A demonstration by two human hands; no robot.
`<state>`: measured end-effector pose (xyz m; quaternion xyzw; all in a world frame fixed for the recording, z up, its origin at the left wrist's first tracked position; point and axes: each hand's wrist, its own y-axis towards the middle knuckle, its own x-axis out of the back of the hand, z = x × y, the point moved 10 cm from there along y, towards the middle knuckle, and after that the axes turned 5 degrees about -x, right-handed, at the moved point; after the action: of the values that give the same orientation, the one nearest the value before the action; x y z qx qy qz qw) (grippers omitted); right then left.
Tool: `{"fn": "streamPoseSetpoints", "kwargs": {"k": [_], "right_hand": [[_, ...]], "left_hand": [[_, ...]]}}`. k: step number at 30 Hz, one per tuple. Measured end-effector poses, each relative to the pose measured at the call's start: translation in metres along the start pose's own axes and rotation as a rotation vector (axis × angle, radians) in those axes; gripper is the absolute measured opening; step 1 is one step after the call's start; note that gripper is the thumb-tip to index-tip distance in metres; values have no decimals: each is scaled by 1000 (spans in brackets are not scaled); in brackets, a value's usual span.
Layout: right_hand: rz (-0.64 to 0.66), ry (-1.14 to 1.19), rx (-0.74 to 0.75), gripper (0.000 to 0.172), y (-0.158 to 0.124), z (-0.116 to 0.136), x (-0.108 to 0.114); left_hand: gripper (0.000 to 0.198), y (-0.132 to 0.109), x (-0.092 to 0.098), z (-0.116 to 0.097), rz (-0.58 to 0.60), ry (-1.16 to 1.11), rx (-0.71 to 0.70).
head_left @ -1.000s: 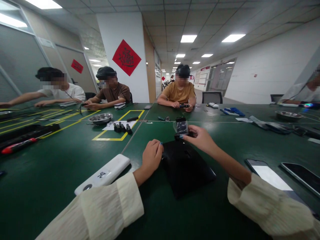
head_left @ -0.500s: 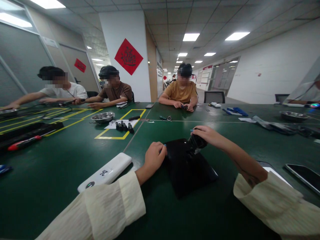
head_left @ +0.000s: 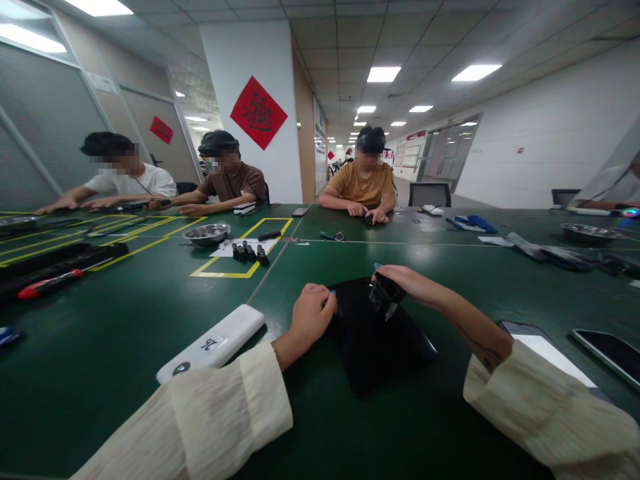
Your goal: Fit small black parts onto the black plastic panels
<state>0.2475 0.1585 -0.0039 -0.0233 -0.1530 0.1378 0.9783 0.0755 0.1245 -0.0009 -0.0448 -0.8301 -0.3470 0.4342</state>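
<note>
A glossy black flat piece (head_left: 383, 353), shaped like a bag or sheet, lies on the table in front of me. My left hand (head_left: 313, 313) is closed at its left edge, the fingers curled and the thumb on the far side. Above the far part of the piece, my right hand (head_left: 411, 283) bends down at the wrist. Its fingers are wrapped round a small dark object (head_left: 386, 297) with shiny, see-through bits at its lower end. What kind of object this is I cannot make out. A white power bank-like device (head_left: 215, 343) marked 26 rests beside my left forearm.
Phones (head_left: 613, 353) lie right of my right arm. Ahead left are small black cylinders (head_left: 250, 253), a metal bowl (head_left: 207, 233) and a red-handled screwdriver (head_left: 50, 285). Pliers (head_left: 333, 236) lie farther back. Co-workers sit across the green table (head_left: 280, 427).
My right hand has shifted a little left and down, bringing the dark object over the black piece. My left hand and the piece stay nearly still.
</note>
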Motion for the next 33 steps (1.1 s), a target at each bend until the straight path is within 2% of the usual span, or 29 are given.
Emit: {"fn": "streamPoseSetpoints", "kwargs": {"k": [4, 9, 13, 18, 25, 29, 33], "right_hand": [[66, 21, -26, 44, 1, -8, -8], [-26, -20, -62, 46, 6, -15, 6], [-133, -204, -92, 56, 6, -17, 26], [-79, -462, -51, 67, 6, -3, 30], [-18, -823, 124, 63, 19, 33, 12], [38, -867, 166, 61, 25, 39, -5], [84, -782, 127, 59, 28, 35, -12]], "left_hand": [[40, 0, 0, -1, 3, 13, -10], [40, 1, 1, -3, 10, 19, -13], [41, 1, 1, -4, 13, 13, -8], [40, 1, 2, -4, -6, 29, -14], [37, -1, 1, 0, -12, 67, -5], [36, 0, -1, -2, 4, 67, -26], [38, 1, -1, -4, -3, 47, -36]]}}
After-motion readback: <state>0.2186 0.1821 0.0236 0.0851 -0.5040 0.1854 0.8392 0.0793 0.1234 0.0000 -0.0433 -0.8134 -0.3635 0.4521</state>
